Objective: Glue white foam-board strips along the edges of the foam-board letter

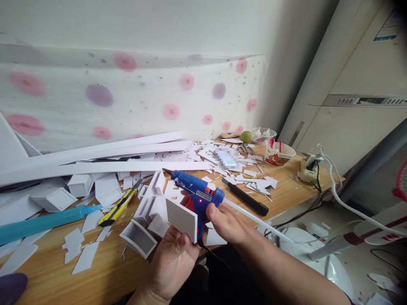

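Head view: left hand pinches a white foam piece; right hand grips the blue glue gun above the wooden table.

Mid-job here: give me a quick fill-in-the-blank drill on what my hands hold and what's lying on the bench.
1. The right hand grips a ____ glue gun.
2. The left hand holds a flat board piece coloured ____.
3. The utility knife on the table has a black and ____ body.
4. The patterned bowl stands to the ____ of the green fruit.
Missing words: blue; white; yellow; right.
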`<state>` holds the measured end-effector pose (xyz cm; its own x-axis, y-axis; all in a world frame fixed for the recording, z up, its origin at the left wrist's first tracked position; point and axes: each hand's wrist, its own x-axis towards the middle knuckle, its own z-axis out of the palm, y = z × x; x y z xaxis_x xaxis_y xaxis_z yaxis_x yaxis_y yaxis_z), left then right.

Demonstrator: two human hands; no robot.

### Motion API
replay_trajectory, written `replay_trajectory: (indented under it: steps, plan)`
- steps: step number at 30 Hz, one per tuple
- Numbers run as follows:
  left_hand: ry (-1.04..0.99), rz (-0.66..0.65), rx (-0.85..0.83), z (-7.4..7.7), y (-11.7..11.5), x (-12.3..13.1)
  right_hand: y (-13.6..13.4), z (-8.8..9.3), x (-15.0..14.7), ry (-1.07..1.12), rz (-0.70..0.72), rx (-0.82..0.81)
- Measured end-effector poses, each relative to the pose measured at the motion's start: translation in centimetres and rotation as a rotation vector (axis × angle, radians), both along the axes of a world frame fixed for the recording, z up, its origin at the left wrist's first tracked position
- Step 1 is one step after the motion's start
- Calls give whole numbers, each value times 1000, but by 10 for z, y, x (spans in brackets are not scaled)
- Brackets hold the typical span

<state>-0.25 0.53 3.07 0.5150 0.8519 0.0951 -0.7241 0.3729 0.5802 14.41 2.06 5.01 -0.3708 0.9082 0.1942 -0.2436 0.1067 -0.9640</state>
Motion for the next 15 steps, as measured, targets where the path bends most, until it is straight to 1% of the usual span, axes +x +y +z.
replay_trajectory:
  steps: [1,2,5,6,7,11,15]
  plan:
    - [12,28,0,0,1,0,-1,-5,2,73,-28,40]
    - [25,54,-4,0,2,0,-3,-10,4,164,-102,77]
    - [81,97,-29,-1,3,-1,-6,-18,10,450,-464,165]
    - [103,105,-39,-1,4,0,-6,-17,13,516,-553,181]
    - [120,111,-44,-1,4,0,-7,-15,15,559,-605,184]
    - [158,115,-44,1,5,0,-6,-3,20,599,-676,127]
    - [181,93,-37,4,4,-3,-4,1,16,578,-730,128]
